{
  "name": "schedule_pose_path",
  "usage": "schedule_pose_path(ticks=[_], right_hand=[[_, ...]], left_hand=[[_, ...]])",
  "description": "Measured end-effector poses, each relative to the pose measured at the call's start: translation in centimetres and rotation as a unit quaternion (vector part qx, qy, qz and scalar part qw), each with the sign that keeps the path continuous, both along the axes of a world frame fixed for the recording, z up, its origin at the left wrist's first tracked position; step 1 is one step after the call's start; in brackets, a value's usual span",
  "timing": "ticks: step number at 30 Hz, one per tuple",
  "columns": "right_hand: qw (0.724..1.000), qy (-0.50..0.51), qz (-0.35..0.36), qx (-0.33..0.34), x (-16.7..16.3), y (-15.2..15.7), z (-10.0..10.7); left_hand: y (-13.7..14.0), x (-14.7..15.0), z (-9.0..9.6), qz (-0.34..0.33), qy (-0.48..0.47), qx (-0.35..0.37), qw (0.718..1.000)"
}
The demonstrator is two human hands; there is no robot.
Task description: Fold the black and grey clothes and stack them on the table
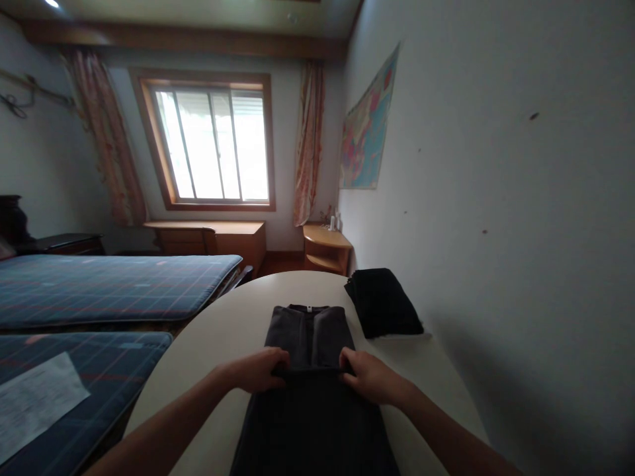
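A dark grey shirt (312, 334) lies face down on the round white table (208, 370), its collar with a small pale label at the far end. Its sides are folded inward and meet along a middle line. Across its width runs a fold edge, and the darker lower part (315, 430) stretches toward me past the bottom of the view. My left hand (260, 370) pinches the left end of that edge. At the right end my right hand (364, 375) pinches the cloth between thumb and fingers.
A stack of folded black clothes (384, 303) sits at the table's right, close to the wall (520, 198). Beds with blue plaid mattresses (119, 284) stand at left, one bearing a paper sheet (42, 400). Beyond are a desk (238, 229) and a corner shelf (325, 236).
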State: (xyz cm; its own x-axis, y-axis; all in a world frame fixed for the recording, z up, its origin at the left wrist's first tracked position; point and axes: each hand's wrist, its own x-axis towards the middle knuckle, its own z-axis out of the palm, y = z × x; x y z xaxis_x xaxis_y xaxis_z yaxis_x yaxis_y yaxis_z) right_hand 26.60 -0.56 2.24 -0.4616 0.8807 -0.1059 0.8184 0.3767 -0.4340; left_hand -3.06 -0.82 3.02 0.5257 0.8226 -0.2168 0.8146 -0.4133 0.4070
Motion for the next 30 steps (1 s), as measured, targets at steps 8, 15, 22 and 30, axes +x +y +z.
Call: schedule_pose_path(ticks=[8, 15, 22, 30], right_hand=[[0.996, 0.068, 0.038, 0.043, 0.6, 7.0, 7.4], [0.975, -0.041, -0.087, 0.201, -2.9, 13.4, 4.8], [0.989, -0.080, -0.065, 0.106, -4.9, 12.4, -4.4], [0.987, -0.096, -0.114, 0.052, -3.6, 15.2, -4.2]], left_hand=[[5.3, -1.8, 7.6, -0.002, -0.141, 0.080, 0.987], [12.2, -1.1, 2.4, 0.144, -0.014, 0.238, 0.960], [11.4, 1.6, -6.7, 0.200, 0.054, 0.165, 0.964], [13.9, 0.5, -5.1, 0.210, 0.072, 0.153, 0.963]])
